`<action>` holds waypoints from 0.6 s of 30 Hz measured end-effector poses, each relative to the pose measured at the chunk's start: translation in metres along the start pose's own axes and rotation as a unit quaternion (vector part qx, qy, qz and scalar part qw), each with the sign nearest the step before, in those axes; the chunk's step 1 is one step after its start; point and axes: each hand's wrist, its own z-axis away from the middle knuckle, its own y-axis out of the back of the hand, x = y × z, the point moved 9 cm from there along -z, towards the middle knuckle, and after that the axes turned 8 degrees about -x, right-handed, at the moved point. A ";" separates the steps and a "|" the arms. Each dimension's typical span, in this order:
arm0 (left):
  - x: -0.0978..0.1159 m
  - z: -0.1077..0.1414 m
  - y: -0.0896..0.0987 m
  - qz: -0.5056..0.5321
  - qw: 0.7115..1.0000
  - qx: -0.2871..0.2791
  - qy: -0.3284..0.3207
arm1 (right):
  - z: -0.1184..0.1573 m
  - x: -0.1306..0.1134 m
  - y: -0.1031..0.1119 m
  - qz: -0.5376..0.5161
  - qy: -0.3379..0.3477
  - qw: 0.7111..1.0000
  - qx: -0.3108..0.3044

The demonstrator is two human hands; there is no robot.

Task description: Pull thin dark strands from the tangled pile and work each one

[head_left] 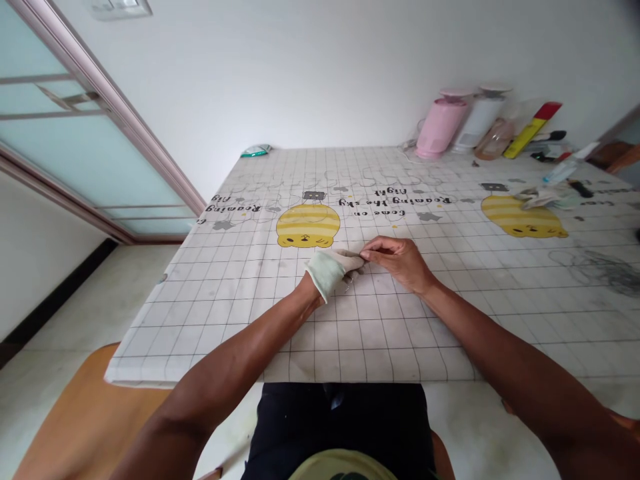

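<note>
Wire (351,285): thin loop at table (380,340), just on the wearer's side of left fingers, left hand nearer; long axis unclear | left hand (336,264): gloved, fingers narrow | right hand (404,263): bare, thumb and finger pinched, tips meeting left's; contents of either grip can't be told | loop looks fine, greyish, curled.

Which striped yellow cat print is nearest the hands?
The left-hand print, just beyond the gloved left hand; the right-hand print is farther off, partly under a crumpled pale cloth.
</note>
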 end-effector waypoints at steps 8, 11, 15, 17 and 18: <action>0.003 -0.005 -0.003 0.014 0.999 0.014 -0.048 | -0.006 0.019 -0.004 -0.079 -0.065 0.994 -0.040; 0.004 -0.014 0.011 0.015 0.996 0.051 -0.068 | -0.004 0.016 -0.013 -0.095 -0.079 0.990 -0.066; 0.004 -0.021 0.029 0.008 0.992 0.087 -0.086 | 0.002 0.008 -0.023 -0.020 -0.092 0.993 -0.077; 0.005 -0.022 0.031 -0.003 0.992 0.083 -0.094 | 0.004 0.006 -0.026 0.009 -0.090 0.993 -0.072; 0.004 -0.023 0.032 0.001 0.993 0.080 -0.092 | 0.005 0.005 -0.027 0.017 -0.085 0.994 -0.065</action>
